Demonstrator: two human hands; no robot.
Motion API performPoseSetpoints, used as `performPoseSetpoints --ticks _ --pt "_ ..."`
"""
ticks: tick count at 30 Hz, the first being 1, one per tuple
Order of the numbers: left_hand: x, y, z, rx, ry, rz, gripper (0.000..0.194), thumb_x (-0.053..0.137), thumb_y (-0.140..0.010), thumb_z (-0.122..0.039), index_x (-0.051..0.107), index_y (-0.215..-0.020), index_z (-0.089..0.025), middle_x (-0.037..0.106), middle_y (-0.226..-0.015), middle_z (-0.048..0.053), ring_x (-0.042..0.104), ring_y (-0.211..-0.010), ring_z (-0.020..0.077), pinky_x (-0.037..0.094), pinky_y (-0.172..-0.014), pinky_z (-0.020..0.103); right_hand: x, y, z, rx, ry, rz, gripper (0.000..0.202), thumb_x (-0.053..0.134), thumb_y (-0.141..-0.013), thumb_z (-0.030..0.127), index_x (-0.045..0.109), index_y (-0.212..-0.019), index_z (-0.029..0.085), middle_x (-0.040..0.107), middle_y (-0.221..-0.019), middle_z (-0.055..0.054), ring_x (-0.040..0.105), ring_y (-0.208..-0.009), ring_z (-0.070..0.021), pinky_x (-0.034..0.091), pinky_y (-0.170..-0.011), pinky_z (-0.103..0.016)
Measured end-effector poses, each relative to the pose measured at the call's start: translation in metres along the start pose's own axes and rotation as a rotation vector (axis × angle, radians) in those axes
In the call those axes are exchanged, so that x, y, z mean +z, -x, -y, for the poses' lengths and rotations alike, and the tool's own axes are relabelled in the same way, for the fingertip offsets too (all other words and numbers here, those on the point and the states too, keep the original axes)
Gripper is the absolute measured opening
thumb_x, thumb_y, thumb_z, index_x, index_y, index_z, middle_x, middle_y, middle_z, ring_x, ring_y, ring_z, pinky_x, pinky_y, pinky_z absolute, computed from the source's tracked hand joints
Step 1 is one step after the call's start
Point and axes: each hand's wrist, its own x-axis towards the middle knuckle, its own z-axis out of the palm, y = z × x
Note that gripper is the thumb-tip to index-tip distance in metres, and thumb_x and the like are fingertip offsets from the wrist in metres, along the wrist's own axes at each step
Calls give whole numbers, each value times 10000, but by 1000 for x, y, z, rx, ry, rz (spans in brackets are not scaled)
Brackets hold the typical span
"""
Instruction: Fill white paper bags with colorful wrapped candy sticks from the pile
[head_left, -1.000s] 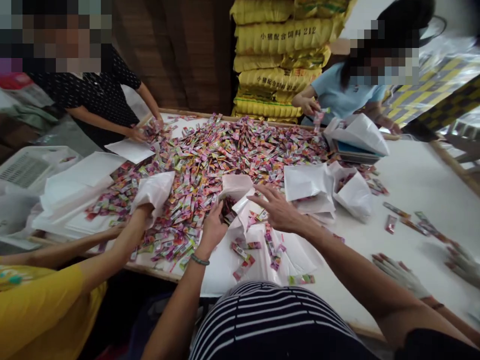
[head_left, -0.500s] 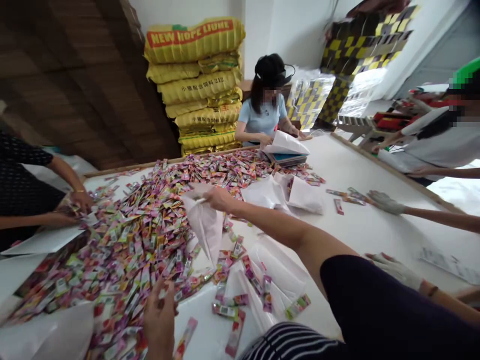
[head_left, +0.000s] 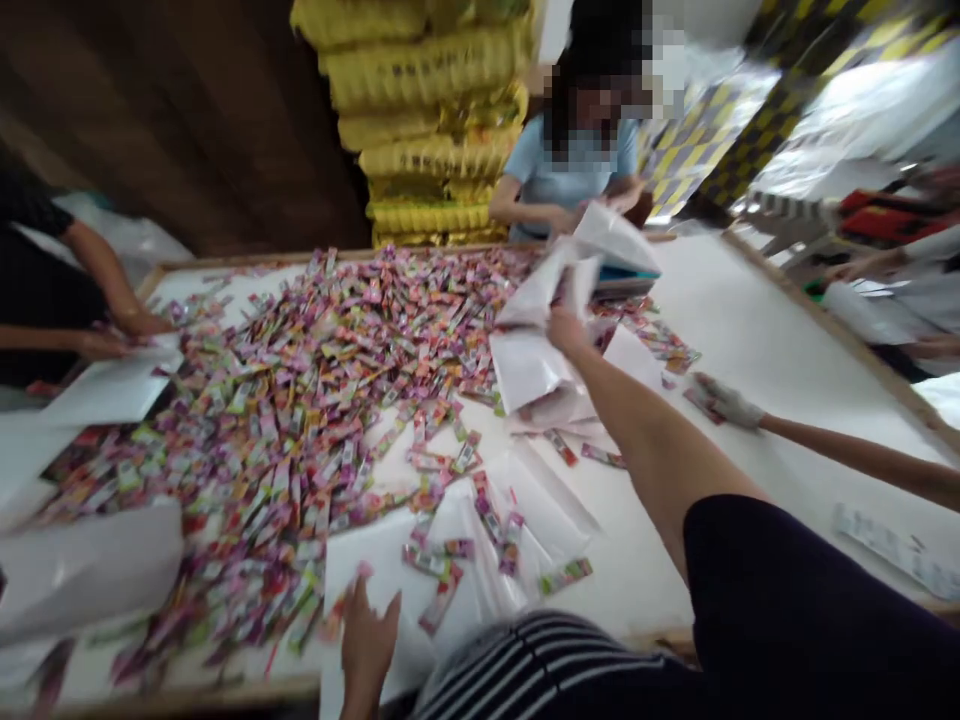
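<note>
- Far left, table edge: co-worker's hands rest by a flat white sheet; more white bags lie lower left, blurred.
- Centre-left: big pile of sachets covers the white table, pink/orange/green wrappers, thick up to the far wooden rim.
- Near edge, btm centre: left hand lies low on a flat white bag, fingers loosely spread and pressing on it. Can't tell if it pinches anything, too blurred. A few loose sachets just beside it, to the rt.
- Clear plastic bags lie flat rt of that, some sachets on top.
- Centre-rt: right hand is stretched well out, arm extended, closed on the top of a white paper bag. Bag hangs under and left of the hand, lifted off the table, well apart from the left hand.
- Just past it: person in blue top at the far side holds another white bag; yellow sacks stacked behind.
- Right: a gloved hand reaches in from the rt edge, touching sachets near the lifted bag.
</note>
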Motion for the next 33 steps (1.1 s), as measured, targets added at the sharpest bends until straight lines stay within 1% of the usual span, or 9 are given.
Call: performPoseSetpoints --ticks 3,6,11,14,18,23,26,29,33 --pt "16 20 6 -125 -205 11 1095 624 -731 -647 268 -1527 14 187 -1590 382 224 -1501 490 312 -1176 578 -9 33 -42 4 192 -9 119 567 -918 217 619 -860 127 605 -1270 -240 472 -1302 -275 294 -1113 -428" --pt "25 28 10 -202 -325 52 1250 737 -683 -647 140 -1574 -6 76 -1598 409 231 -1477 537 323 -1146 604 -5 114 -71 -242 429 84 456 549 -955 338 524 -1372 154 484 -1454 -204 378 -1385 -349 286 -1170 -553" --pt "56 25 -7 -89 -345 85 1251 858 -620 -558 198 -1586 -118 120 -1618 346 328 -1438 506 387 -1102 584 23 326 -110 -311 578 925 954 821 -725 510 409 -1527 199 472 -1461 -204 472 -1305 -387 464 -1036 -542" --pt "82 29 -22 55 -231 168 1120 906 -611 -378 321 -1549 -201 181 -1626 253 359 -1434 435 387 -1128 537 28 395 -139 -436 586 1124 945 898 -626 369 495 -1478 290 388 -1557 -172 447 -1324 -416 454 -1018 -577" --pt "107 35 -25 124 58 227 646 703 -760 -90 547 -1374 -214 454 -1463 150 479 -1349 292 417 -1124 458 20 368 -171 -385 379 1060 322 648 -829 264 709 -1137 194 648 -1138 -137 624 -1046 -276 534 -902 -433" --pt "110 15 -18 -36 220 116 305 603 -789 -44 671 -1050 -187 656 -935 41 658 -885 181 550 -885 340 45 297 -134 -348 275 815 339 548 -910 493 695 -885 189 647 -850 -74 617 -768 -220 538 -729 -367" --pt "92 -10 -11 -113 317 -4 385 590 -863 -134 580 -1244 -187 675 -1003 44 665 -787 139 566 -800 297 84 320 -81 -494 188 913 357 482 -971 438 704 -1068 176 674 -1053 -132 644 -930 -238 548 -820 -378" --pt "66 -21 6 -135 324 -176 562 519 -943 -228 369 -1481 -172 528 -1412 183 648 -1125 208 530 -989 385 126 373 -52 -852 237 1124 496 547 -955 451 587 -1394 223 519 -1460 -173 488 -1331 -331 428 -1072 -518" --pt "58 0 46 -31 -44 -352 747 573 -933 -382 255 -1571 -159 157 -1662 231 160 -1545 386 302 -1197 592 175 382 -63 -1132 484 1256 594 549 -960 486 439 -1526 342 287 -1654 -73 228 -1509 -387 190 -1165 -675"
